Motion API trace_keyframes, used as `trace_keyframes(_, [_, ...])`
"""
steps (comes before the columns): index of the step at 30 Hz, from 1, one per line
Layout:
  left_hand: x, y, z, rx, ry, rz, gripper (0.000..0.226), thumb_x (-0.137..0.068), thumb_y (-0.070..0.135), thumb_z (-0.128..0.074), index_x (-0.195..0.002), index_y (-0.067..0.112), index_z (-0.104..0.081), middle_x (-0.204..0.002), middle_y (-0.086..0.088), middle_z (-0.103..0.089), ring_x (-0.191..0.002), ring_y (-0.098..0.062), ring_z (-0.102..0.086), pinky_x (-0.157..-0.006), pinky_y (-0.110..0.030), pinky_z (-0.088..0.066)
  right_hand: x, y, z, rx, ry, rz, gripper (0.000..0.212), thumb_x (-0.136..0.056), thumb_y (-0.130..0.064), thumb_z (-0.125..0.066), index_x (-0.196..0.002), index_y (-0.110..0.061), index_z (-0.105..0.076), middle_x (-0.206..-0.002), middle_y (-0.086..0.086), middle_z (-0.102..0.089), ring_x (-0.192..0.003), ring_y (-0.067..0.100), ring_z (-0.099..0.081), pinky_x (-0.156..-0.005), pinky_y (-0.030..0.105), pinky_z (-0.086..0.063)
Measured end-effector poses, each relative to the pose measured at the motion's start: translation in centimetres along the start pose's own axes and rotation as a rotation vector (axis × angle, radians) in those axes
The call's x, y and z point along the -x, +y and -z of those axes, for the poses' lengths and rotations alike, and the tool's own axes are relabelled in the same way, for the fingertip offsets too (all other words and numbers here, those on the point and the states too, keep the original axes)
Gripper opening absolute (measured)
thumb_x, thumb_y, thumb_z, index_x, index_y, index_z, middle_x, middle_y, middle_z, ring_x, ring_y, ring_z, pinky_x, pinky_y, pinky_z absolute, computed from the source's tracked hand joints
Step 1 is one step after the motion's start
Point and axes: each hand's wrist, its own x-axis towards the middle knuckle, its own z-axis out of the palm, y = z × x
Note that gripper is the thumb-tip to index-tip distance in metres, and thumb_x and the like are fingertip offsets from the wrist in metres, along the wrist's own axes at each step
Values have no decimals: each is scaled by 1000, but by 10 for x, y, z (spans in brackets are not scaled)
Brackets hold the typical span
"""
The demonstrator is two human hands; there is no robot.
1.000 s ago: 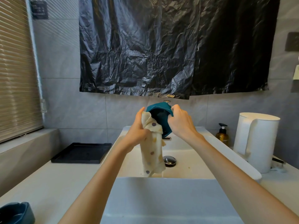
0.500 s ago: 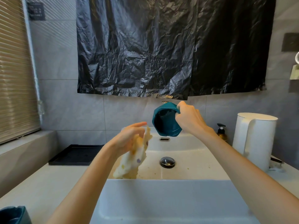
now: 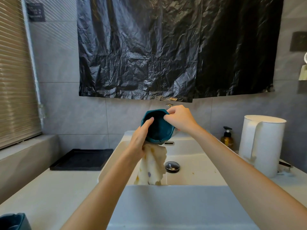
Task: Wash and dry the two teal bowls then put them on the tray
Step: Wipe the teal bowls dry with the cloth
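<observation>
A person holds a teal bowl (image 3: 157, 128) tipped on its side above the back edge of the white sink (image 3: 196, 173), its opening facing the camera. The right hand (image 3: 181, 120) pinches the bowl's upper right rim, as it did half a second ago. The left hand (image 3: 141, 143), which had swung away low and to the left with the spotted cloth (image 3: 152, 165), is back at the bowl. Its thumb is hooked over the left rim and its fingers are curled round the cloth bunched under the base. The cloth's loose end hangs over the basin beside the drain (image 3: 172, 166). The black tray (image 3: 81, 159) sits at the back left of the countertop (image 3: 54, 193). A second teal bowl (image 3: 13, 221) shows at the countertop's near left corner. A white kettle (image 3: 260, 143) and a soap bottle (image 3: 227, 136) stand at the back right.
</observation>
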Motion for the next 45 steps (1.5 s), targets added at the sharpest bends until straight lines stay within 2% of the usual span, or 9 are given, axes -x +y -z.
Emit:
trace_keyframes(4, [-5,-3,7,132,39,94,39,-83,47,-63,-110,19,-65,-113,-9,-70,-106,-26,-64,-87,-37,-52,0,1,-8,-235,-59,-108,48,-81,-43,-65,-121,-21,-52,-110,0,-60,-68,16,-63,-54,28,-53])
trace_keyframes(7, [-5,-3,14,259,108,130,49,-84,47,-63,-120,13,-60,-117,-11,-66,-105,-27,-62,-72,-34,-54,20,1,-13,-396,-65,-170,51,-86,-45,-62,-123,-18,-39,-114,5,-51,-82,18,-59,-69,35,-58])
trace_keyframes(13, [-9,0,24,357,174,206,57,-82,51,-64,-129,20,-53,-123,-8,-62,-96,-30,-62,-54,-40,-53,73,17,-52,-452,-644,-335,62,-83,-49,-66,-129,-24,-33,-124,3,-52,-107,21,-59,-83,35,-57])
trace_keyframes(23, [-4,10,28,275,230,275,57,-83,55,-55,-131,25,-44,-132,-5,-52,-118,-23,-50,-98,-54,-33,56,37,-48,-413,-64,-199,14,-88,-25,-57,-94,-13,-56,-83,0,-55,-86,21,-52,-67,29,-39])
trace_keyframes(27, [-3,4,34,334,212,239,63,-88,48,-56,-142,24,-31,-139,-13,-44,-120,-36,-50,-101,-63,-38,50,39,-21,-412,263,-98,25,-92,-27,-53,-115,-25,-42,-95,-4,-55,-89,19,-55,-70,34,-47])
trace_keyframes(30, [-1,-4,28,376,201,231,59,-87,42,-61,-136,20,-38,-127,-17,-49,-111,-38,-53,-89,-54,-51,43,22,-31,-332,266,127,39,-96,-19,-48,-135,-24,-39,-117,-1,-48,-103,18,-50,-77,23,-48])
trace_keyframes(34, [10,-12,10,383,96,187,41,-90,37,-58,-123,13,-52,-108,-15,-60,-96,-29,-59,-73,-43,-54,34,5,-68,-221,130,218,47,-97,-11,-41,-140,-31,-43,-142,7,-31,-133,24,-26,-114,38,-23])
trace_keyframes(41, [16,-9,7,304,133,187,39,-90,38,-59,-118,14,-48,-113,-15,-56,-111,-33,-54,-76,-42,-53,20,12,-56,-303,22,86,23,-99,-37,-39,-100,-31,-61,-103,-1,-63,-102,17,-57,-86,32,-48])
trace_keyframes(45, [13,-8,7,358,149,224,43,-89,41,-58,-121,14,-47,-110,-15,-56,-106,-33,-55,-79,-44,-54,35,13,-65,-180,120,329,20,-101,-38,-35,-115,-38,-50,-123,-5,-55,-109,8,-51,-92,27,-45])
